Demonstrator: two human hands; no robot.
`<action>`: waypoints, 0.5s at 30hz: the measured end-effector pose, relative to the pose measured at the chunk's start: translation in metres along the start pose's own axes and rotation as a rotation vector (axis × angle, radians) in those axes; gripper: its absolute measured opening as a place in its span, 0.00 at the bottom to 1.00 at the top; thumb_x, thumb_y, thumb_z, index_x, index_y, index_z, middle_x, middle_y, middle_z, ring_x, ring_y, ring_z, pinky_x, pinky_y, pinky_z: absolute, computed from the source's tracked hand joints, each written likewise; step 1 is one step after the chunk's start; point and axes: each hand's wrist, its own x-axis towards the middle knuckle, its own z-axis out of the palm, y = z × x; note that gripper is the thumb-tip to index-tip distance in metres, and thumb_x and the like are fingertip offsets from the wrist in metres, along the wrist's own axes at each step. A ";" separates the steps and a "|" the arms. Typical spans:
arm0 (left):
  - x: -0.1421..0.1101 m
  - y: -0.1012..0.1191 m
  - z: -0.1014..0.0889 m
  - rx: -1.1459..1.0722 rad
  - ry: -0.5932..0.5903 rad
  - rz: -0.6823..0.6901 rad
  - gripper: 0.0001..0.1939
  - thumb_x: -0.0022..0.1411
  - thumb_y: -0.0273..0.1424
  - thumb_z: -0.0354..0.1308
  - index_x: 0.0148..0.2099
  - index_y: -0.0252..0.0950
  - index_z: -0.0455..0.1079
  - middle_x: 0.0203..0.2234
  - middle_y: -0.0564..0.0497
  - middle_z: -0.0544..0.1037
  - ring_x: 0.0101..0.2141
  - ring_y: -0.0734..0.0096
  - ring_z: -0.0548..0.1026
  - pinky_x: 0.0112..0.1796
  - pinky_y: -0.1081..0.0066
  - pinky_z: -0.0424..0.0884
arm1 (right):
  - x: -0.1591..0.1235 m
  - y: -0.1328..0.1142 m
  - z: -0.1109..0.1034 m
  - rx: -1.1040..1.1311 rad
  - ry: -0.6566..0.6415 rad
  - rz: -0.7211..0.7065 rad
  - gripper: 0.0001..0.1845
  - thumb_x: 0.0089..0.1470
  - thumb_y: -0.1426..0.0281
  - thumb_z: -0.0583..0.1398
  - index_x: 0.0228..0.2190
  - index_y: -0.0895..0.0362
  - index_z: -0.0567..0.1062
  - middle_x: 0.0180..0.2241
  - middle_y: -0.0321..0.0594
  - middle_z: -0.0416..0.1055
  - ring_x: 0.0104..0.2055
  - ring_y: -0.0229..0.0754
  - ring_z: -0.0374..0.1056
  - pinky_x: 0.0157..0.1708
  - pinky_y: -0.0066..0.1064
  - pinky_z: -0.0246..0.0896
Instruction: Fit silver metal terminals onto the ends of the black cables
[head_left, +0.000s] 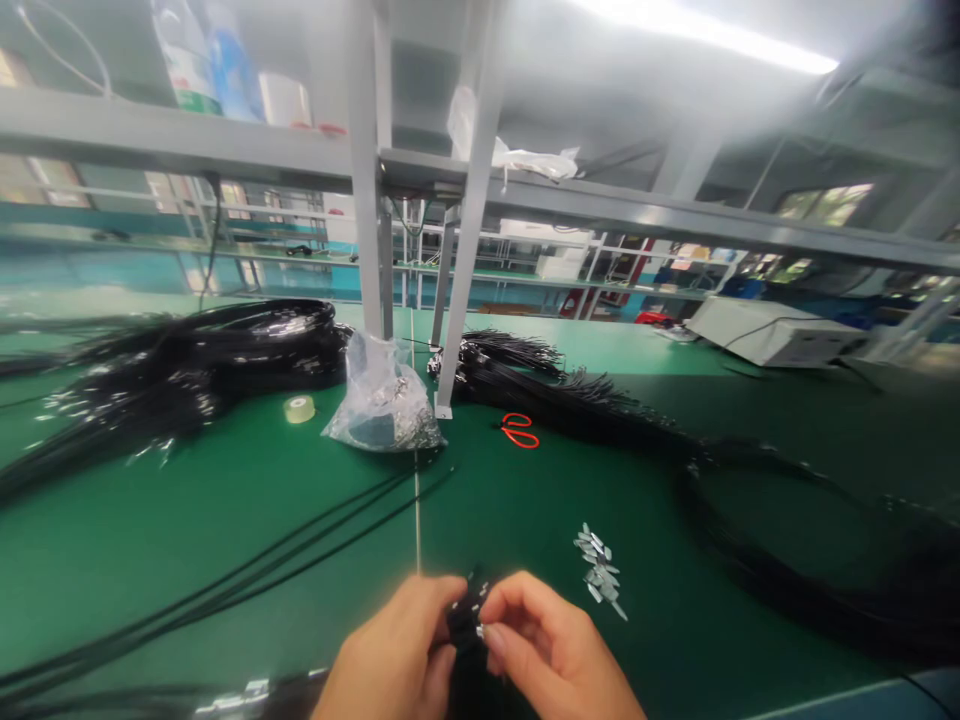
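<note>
My left hand and my right hand meet at the bottom centre, over the green table. Both are closed around the end of a thin bundle of black cables with small metal tips. My right fingertips pinch at one of the tips. A small heap of loose metal clips lies just right of my right hand. A few black cables trail away to the left from the spot below my hands.
Large piles of black cables lie at the left and at the right. A clear bag of parts, a tape roll and red scissors sit mid-table. Grey shelf posts stand behind; a white box is far right.
</note>
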 end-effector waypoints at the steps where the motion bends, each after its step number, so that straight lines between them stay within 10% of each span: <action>1: -0.001 -0.003 0.001 -0.033 0.012 -0.027 0.20 0.55 0.21 0.47 0.50 0.40 0.65 0.31 0.52 0.76 0.30 0.73 0.75 0.33 0.77 0.71 | 0.002 0.000 0.001 0.022 0.000 0.018 0.08 0.50 0.64 0.57 0.28 0.57 0.70 0.24 0.34 0.66 0.28 0.39 0.64 0.30 0.29 0.59; 15: 0.010 0.004 -0.021 -0.242 -0.204 -0.164 0.15 0.54 0.21 0.50 0.44 0.37 0.63 0.29 0.55 0.75 0.30 0.74 0.71 0.32 0.77 0.65 | 0.010 0.009 0.017 0.208 -0.107 0.056 0.10 0.44 0.64 0.62 0.27 0.58 0.71 0.22 0.33 0.67 0.25 0.37 0.66 0.28 0.28 0.60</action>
